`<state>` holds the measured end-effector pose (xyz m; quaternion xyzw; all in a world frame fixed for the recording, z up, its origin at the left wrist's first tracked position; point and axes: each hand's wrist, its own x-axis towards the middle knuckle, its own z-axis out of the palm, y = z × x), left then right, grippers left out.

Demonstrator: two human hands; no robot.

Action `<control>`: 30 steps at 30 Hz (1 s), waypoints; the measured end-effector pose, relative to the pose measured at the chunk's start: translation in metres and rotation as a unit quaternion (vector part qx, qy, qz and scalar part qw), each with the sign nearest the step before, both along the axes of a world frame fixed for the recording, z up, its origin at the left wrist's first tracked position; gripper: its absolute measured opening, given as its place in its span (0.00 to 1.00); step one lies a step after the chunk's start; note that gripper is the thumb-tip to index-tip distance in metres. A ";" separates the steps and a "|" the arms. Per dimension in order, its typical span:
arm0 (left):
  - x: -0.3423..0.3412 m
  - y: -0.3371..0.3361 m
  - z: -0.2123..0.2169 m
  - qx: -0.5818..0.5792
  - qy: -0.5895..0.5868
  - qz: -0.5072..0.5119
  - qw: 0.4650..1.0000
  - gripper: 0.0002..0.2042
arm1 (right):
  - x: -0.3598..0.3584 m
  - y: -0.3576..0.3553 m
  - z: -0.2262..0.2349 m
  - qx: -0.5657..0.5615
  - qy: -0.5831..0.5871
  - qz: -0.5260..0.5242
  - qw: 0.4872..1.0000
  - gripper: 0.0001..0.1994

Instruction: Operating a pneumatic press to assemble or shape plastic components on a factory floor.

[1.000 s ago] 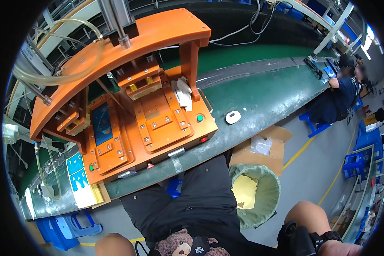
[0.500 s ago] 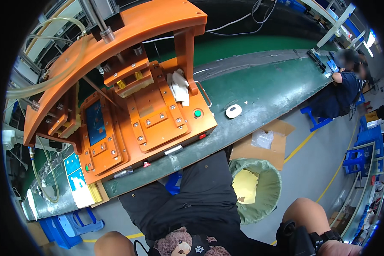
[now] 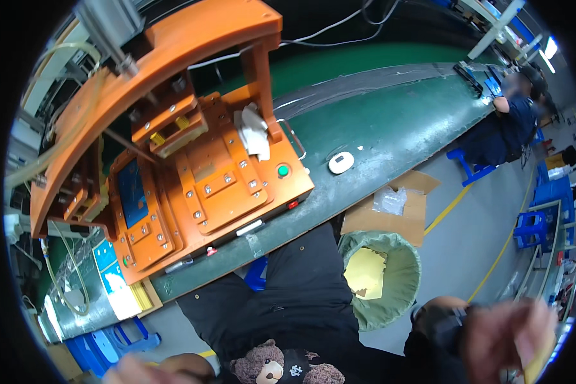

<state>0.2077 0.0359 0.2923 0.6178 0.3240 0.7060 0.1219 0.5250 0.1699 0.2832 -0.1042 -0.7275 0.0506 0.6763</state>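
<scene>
In the head view, we see a small white emblem on the teddy-bear print (image 3: 262, 363), in front of the orange twin-station press (image 3: 173, 192). Marks on the blue-and-white sheets (image 3: 112, 278) at the press's left front corner are too small for us to read. The press stands on the green workbench (image 3: 397, 121), a blue panel (image 3: 133, 195) in its left bed. Our left hand (image 3: 129, 371) is blurred, low before the press's left end; our right hand (image 3: 512, 339), also blurred, lies well off its right front, near a yellowish edge (image 3: 539, 363). We cannot tell whether either hand is spread or pinching.
</scene>
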 end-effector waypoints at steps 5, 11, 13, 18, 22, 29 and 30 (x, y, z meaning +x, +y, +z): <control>0.055 0.100 -0.107 -0.210 0.190 -0.017 0.959 0.13 | -0.036 0.101 -0.112 -0.260 -0.190 -0.036 0.946 0.13; 0.105 0.183 -0.190 -0.240 0.362 0.066 0.898 0.08 | -0.037 0.191 -0.197 -0.151 -0.323 -0.020 0.934 0.12; 0.106 0.206 -0.205 -0.282 0.341 0.111 0.890 0.08 | -0.044 0.210 -0.197 -0.123 -0.368 -0.007 0.922 0.11; 0.117 0.226 -0.230 -0.371 0.288 0.137 0.872 0.09 | -0.047 0.244 -0.211 -0.066 -0.477 0.032 0.876 0.09; 0.121 0.236 -0.243 -0.389 0.229 0.140 0.881 0.10 | -0.046 0.257 -0.212 -0.049 -0.514 0.072 0.853 0.08; 0.123 0.249 -0.249 -0.431 0.132 0.091 0.888 0.10 | -0.040 0.267 -0.212 -0.058 -0.517 0.085 0.850 0.10; 0.122 0.252 -0.249 -0.420 0.122 0.098 0.894 0.10 | -0.041 0.266 -0.213 -0.086 -0.483 0.076 0.868 0.11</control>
